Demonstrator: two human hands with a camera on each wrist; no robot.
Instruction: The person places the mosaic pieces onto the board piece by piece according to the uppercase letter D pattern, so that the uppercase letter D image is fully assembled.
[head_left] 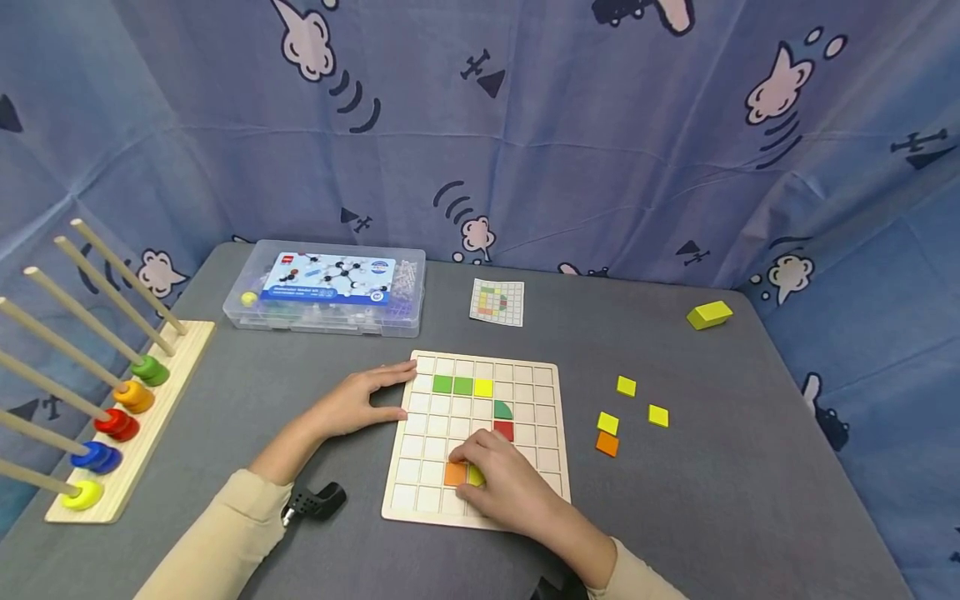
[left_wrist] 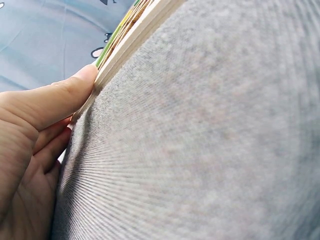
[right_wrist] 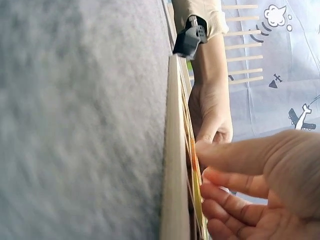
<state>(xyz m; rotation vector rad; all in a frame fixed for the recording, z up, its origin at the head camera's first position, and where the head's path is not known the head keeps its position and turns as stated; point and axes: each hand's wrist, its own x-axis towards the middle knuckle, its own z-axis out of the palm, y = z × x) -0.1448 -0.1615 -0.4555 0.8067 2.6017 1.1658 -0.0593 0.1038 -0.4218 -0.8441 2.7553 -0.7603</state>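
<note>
Beige sleeves (head_left: 217, 542) lie nearest, at eight and four o'clock if the gridded wooden board (head_left: 543, 437) is the dial. It lies flat on the grey counter (head_left: 750, 467), and my left hand (head_left: 358, 406) touches its edge at ten o'clock, fingers fairly straight. My right hand (head_left: 510, 483) is over the lower half; thumb and fingers curve about an orange tile (head_left: 454, 474) at seven and a yellow tile (head_left: 476, 476) at six, though I cannot tell whether this grip pinches either. Green tiles (head_left: 442, 384) sit in cells near eleven, another yellow one at twelve, a green quarter-round (head_left: 502, 410) past one, a red tile (head_left: 504, 430) past two. Off the board, loose yellow tiles (head_left: 658, 416) and a loose orange piece (head_left: 607, 444) lie near three, a yellow block (head_left: 709, 315) at two, a printed card (head_left: 497, 302) at twelve, a clear plastic box (head_left: 405, 308) past ten, a pegged rack (head_left: 178, 375) at nine.
</note>
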